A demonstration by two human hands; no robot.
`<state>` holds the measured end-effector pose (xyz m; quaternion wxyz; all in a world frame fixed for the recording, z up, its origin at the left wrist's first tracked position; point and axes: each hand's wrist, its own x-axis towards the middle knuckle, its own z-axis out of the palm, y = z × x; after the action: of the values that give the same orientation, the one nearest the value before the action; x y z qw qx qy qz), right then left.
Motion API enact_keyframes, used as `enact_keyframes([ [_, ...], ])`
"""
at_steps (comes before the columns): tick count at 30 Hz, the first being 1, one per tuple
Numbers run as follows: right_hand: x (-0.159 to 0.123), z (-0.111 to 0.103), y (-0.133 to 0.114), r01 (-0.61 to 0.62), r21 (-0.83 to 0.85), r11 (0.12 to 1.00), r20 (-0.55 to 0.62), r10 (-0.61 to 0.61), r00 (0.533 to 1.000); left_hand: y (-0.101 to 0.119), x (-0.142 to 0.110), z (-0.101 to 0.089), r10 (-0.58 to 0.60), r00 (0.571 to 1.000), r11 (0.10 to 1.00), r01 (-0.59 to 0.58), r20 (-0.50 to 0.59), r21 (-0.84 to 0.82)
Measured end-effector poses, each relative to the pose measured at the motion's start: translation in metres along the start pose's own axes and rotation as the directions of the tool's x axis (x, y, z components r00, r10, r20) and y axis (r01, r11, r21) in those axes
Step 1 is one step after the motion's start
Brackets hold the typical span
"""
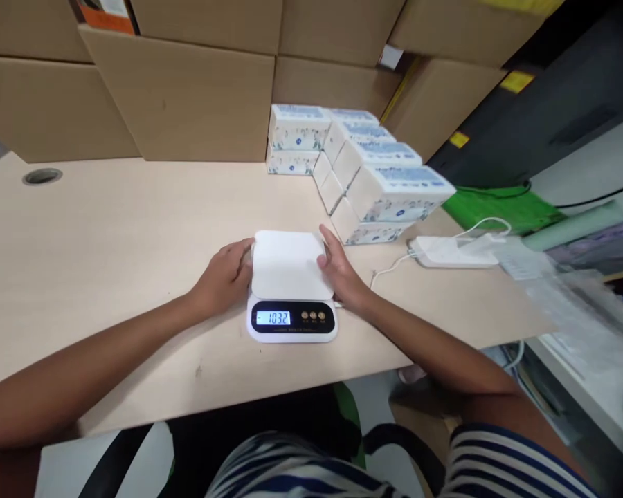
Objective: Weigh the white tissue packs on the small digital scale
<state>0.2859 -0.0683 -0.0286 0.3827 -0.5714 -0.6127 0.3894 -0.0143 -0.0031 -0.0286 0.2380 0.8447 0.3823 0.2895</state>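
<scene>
A white digital scale (293, 266) lies on the light wooden table, its bare weighing plate turned upward. On its front panel the lit display (273, 318) reads about 103.2, beside several gold buttons (313, 315). My left hand (224, 273) grips the scale's left edge with bent fingers, the fingertips partly hidden at the side. Along the right edge, my right hand (341, 271) holds the scale, with the thumb by the plate and a finger stretched toward the back corner. Some of the right fingers are hidden beside or under the scale.
Stacked tissue packs (389, 183) stand behind the scale to the right. A white power strip (454, 251) with cables lies farther right, near clear plastic bags (576, 311). Large cardboard boxes (202, 100) line the back. A cable hole (42, 177) is at the far left.
</scene>
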Motion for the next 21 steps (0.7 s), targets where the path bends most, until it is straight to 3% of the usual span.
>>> enact_keyframes([
  [2,0.001,0.0,0.007,-0.051,0.142,0.988,0.009,0.051,0.999,0.0,0.0,-0.002,0.001,0.999,1.0,0.0,0.034,-0.029],
  [4,0.002,-0.002,0.015,-0.055,0.166,0.985,0.014,0.053,0.998,-0.001,-0.002,-0.005,-0.003,0.999,1.0,0.004,0.039,-0.02],
  [8,-0.003,-0.011,0.028,0.139,-0.132,0.982,-0.108,-0.154,0.982,-0.003,-0.008,-0.009,0.068,0.998,0.995,-0.069,0.016,0.075],
  [12,-0.01,-0.019,0.024,0.345,-0.473,0.81,-0.109,-0.443,0.89,0.003,-0.008,-0.01,0.201,0.977,0.959,-0.212,0.076,0.19],
  [21,-0.011,-0.033,0.017,0.479,-0.536,0.695,0.014,-0.56,0.828,0.008,-0.002,-0.015,0.208,0.971,0.935,-0.233,0.118,0.266],
])
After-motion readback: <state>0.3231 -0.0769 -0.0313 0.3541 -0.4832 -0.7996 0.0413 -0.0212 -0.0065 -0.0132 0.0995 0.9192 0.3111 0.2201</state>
